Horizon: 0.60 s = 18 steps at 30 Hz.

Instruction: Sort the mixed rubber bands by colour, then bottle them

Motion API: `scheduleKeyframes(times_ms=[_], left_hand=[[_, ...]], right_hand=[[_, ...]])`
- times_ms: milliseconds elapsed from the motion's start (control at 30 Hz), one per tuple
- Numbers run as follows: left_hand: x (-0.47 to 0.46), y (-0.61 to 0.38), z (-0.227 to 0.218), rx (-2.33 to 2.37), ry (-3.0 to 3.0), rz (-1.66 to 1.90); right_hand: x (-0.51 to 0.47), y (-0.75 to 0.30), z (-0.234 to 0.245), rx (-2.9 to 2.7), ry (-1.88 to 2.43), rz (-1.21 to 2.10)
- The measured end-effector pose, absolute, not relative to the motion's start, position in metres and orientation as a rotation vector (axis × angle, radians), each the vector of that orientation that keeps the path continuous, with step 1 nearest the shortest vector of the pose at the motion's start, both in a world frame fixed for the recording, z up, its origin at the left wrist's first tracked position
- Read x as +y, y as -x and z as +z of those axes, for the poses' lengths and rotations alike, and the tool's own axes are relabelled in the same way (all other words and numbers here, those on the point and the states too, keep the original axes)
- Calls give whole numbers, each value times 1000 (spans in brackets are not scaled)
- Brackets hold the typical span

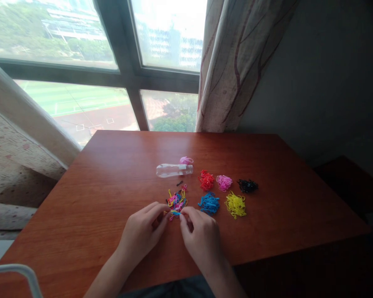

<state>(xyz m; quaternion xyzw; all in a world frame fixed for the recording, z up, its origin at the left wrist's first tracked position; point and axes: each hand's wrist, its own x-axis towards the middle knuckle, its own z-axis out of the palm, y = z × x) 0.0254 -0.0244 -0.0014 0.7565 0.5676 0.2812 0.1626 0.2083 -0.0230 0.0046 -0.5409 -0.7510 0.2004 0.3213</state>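
A mixed pile of small colored plastic clips (177, 199), pin-like in shape, lies on the wooden table in front of me. At its near edge, my left hand (146, 225) has thumb and forefinger pinched together; what sits between them is too small to make out. My right hand (202, 231) pinches a small blue clip (176, 213) by its right end, the fingertips of both hands close together. To the right are single-color heaps: blue clips (209, 203), red clips (206, 181), pink clips (224, 183), black clips (248, 186) and yellow clips (236, 205).
Behind the mixed pile, a clear plastic bottle (170, 170) lies on its side, with a pink-purple looped item (186, 160) beyond its neck. A loose black clip (180, 183) is nearer. The table (112, 174) meets a window; a white curved rail (17, 269) is lower left.
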Motion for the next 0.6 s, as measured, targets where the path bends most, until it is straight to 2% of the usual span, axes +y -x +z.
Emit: scheduleKeyframes(times_ms=[600], left_hand=[[-23, -23, -1, 1672, -2173, 756]], right_hand=[[-8, -274, 7, -1814, 1606, 314]])
